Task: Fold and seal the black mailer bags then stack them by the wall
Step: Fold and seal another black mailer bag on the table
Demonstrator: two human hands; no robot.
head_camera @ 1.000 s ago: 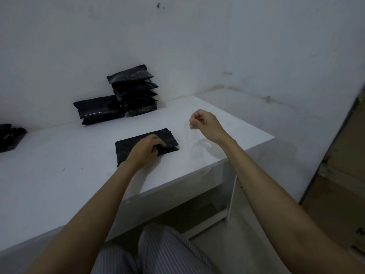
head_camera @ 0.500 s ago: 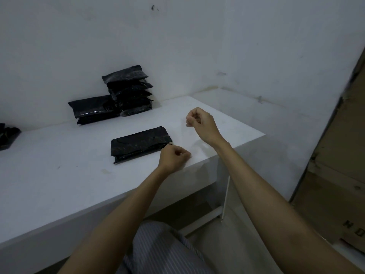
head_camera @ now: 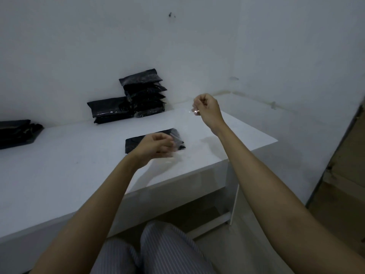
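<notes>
Folded black mailer bag (head_camera: 138, 142) lies flat on the white bench (head_camera: 59, 165), near its front edge, partly covered by the left hand (head_camera: 156, 146). 0.5 s ago that hand was a closed fist off the bag's right end; now it is back over the bag, blurred with motion, fingers curled, apparently around a clear strip, though the blur leaves its grip impossible to call. Right hand (head_camera: 206, 109) is raised above the bench, well clear of the bag, fingers curled and pinching something small and shiny, about where it was 1 s ago. Judged: seal liner looks peeled, so pressing the flap down comes next, then stacking. Finished bags (head_camera: 142, 91) are piled against the wall (head_camera: 79, 46), more black bags (head_camera: 17, 131) at far left. No brand, label or writing readable anywhere.
</notes>
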